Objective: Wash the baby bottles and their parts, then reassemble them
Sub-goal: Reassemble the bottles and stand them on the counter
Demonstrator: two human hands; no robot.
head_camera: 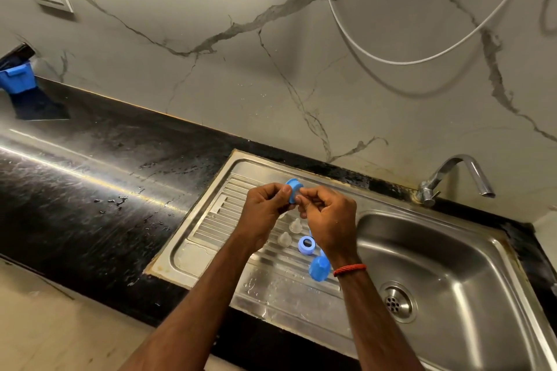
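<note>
Reassembly over the ribbed steel drainboard (211,229): the left hand (265,211) pinches a blue plastic screw ring (293,190) by its rim, and the right hand (328,220) pinches its near edge. Two clear silicone teats (295,226), a pale blue ring (306,244) and a blue dome cap (319,269) lie below. The step is probably fitting a teat, so hold the ring steady and seat the flange evenly all round.
</note>
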